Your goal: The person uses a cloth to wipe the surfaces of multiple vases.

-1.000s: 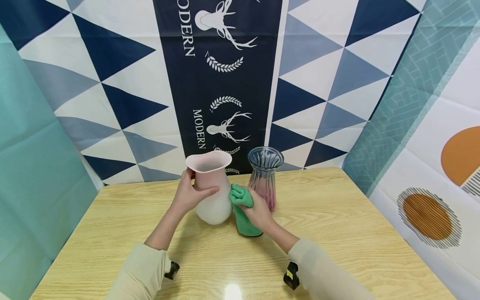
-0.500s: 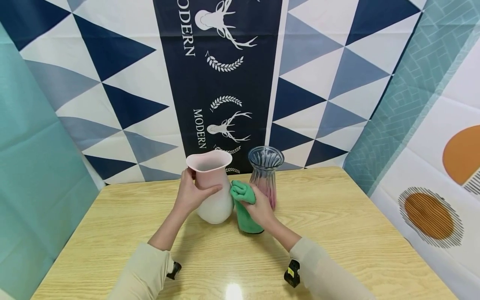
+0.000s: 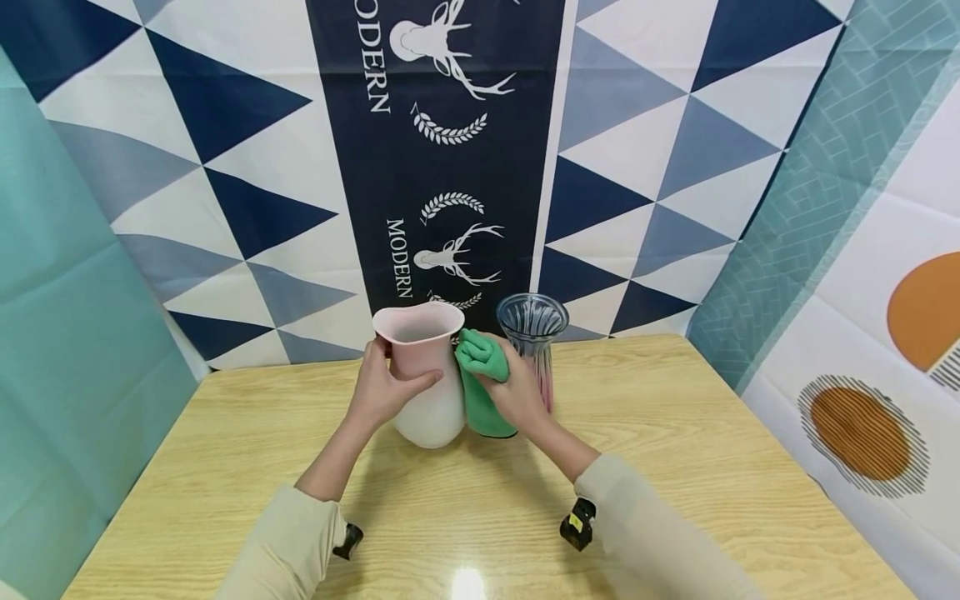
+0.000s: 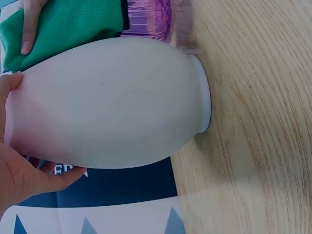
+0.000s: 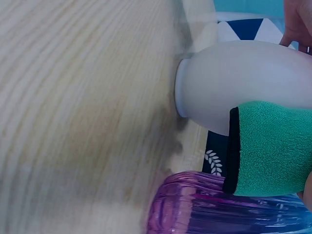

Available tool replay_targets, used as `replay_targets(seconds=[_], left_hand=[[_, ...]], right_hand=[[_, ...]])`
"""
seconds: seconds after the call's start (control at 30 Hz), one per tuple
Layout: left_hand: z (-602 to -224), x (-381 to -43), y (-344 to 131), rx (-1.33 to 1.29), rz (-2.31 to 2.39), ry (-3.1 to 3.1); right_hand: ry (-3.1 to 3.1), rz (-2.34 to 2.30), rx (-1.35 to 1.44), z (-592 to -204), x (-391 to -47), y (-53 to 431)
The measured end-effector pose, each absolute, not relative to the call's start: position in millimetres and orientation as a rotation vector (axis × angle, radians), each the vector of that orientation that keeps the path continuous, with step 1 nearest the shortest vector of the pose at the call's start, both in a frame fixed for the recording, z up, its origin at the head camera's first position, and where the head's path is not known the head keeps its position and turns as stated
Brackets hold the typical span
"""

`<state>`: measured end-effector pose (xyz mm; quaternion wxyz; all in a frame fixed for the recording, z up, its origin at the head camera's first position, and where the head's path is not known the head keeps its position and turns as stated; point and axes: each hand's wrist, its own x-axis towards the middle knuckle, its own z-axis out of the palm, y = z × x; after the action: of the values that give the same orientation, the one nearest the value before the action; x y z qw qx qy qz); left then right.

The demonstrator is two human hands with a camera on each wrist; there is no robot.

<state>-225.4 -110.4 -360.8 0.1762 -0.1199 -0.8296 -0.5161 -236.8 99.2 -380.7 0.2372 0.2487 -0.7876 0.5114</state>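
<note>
A pink-to-white vase [image 3: 429,408] with a wavy rim stands upright on the wooden table. My left hand [image 3: 381,385] grips its neck from the left, thumb across the front. In my right hand [image 3: 517,390] is a bunched green cloth [image 3: 483,404], held against the vase's right side near the neck. The cloth's black-edged end [image 5: 233,151] hangs down beside the vase in the right wrist view. Just behind my right hand stands a ribbed glass vase [image 3: 534,321], blue at the top and pink below, partly hidden by that hand.
The wooden table [image 3: 247,467] ends at a patterned backdrop [image 3: 450,167] right behind the vases. A teal sheet [image 3: 82,333] hangs on the left, and a printed white one [image 3: 840,333] on the right. Small black wrist cameras [image 3: 577,523] sit under the sleeves.
My right hand dips slightly, then rises with the green cloth along the vase's right side toward its neck. The left hand and both vases stay nearly still.
</note>
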Motion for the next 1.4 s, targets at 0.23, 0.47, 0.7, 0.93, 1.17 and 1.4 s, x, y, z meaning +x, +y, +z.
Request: replay_targets(seconds=[0.23,0.47,0.7,0.93,1.17,1.4], left_hand=[[-360,-227,-114,-0.356,-1.477,-2.377],[-361,-229,-117,-0.386,-1.517,-2.378],[-361,-229,-118,-0.387,-1.511,-2.383],[-362,-228,-118,-0.379,-1.532,-2.373],[-360,-224,-117,-0.342,-1.527,-2.379],[-361,-223,-115,-0.353,-1.54,-2.358]], right_hand=[[-2.17,1.39,0.682,-371,-240,95],[-2.2,1.384,0.719,-366,-239,93],[-2.278,1.366,0.721,-371,-242,96],[-2.314,1.348,0.712,-382,-241,98],[-2.328,1.32,0.655,-399,-238,101],[-2.343,1.309,0.597,-413,-234,102]])
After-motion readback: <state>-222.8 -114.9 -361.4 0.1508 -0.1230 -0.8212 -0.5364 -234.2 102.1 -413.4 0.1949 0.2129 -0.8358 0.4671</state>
